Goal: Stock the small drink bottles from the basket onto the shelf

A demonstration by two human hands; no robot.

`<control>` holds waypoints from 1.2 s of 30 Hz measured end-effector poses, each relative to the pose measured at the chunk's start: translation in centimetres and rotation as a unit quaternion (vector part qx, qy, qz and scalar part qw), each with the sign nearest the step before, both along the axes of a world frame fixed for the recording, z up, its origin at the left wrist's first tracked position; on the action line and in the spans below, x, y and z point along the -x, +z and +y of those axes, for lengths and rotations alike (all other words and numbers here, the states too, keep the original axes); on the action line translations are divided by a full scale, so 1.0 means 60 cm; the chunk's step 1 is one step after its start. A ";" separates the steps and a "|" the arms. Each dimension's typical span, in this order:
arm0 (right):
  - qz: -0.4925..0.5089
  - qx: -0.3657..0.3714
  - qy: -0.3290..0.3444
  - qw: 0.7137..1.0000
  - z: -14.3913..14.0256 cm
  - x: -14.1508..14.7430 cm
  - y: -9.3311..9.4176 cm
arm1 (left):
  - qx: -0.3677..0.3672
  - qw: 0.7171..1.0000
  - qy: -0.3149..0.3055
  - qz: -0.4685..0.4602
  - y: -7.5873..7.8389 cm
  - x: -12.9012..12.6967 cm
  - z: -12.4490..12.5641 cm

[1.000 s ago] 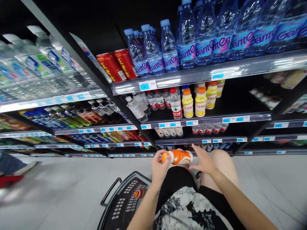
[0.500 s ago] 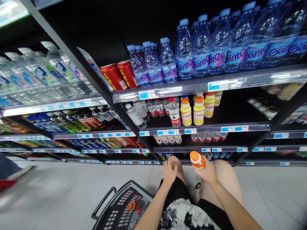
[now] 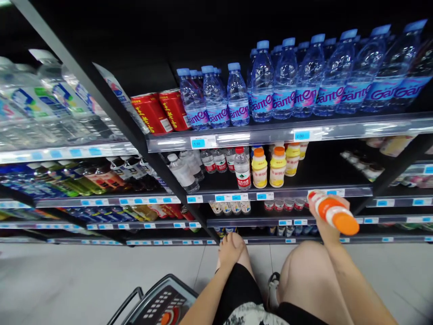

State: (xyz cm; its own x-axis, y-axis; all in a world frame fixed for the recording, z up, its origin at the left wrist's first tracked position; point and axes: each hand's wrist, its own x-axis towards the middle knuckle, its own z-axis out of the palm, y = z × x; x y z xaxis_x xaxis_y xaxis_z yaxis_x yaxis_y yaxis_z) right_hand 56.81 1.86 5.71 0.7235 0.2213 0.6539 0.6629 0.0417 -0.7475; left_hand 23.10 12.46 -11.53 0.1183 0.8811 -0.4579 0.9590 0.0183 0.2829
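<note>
My right hand is wrapped round an orange-and-white bottle with an orange cap. The bottle is tilted, its cap towards me and its base towards the shelves. My left hand lies on my left knee with nothing in it. Ahead, a shelf carries yellow bottles with orange caps, and beside them stands a red-capped water bottle.
Blue-capped water bottles and red packs fill the shelf above. Low shelf edges run close in front of my knees. On the floor at my left stands a dark shopping basket with an orange-capped item inside.
My right hand has carried the bottle up and to the right, towards the shelves, tipping its cap my way. My left hand stays on the knee. The view has shifted slightly.
</note>
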 end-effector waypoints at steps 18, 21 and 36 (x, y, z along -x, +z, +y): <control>0.118 0.239 0.164 0.950 0.179 -0.266 -0.022 | 0.010 0.999 -0.002 0.031 -0.015 0.027 0.052; 0.123 0.251 0.223 0.934 0.181 -0.241 -0.029 | 0.008 1.000 0.004 0.023 -0.009 0.032 0.057; 0.196 0.208 0.359 0.888 0.217 -0.171 -0.028 | 0.001 1.000 0.010 0.020 -0.016 0.045 0.055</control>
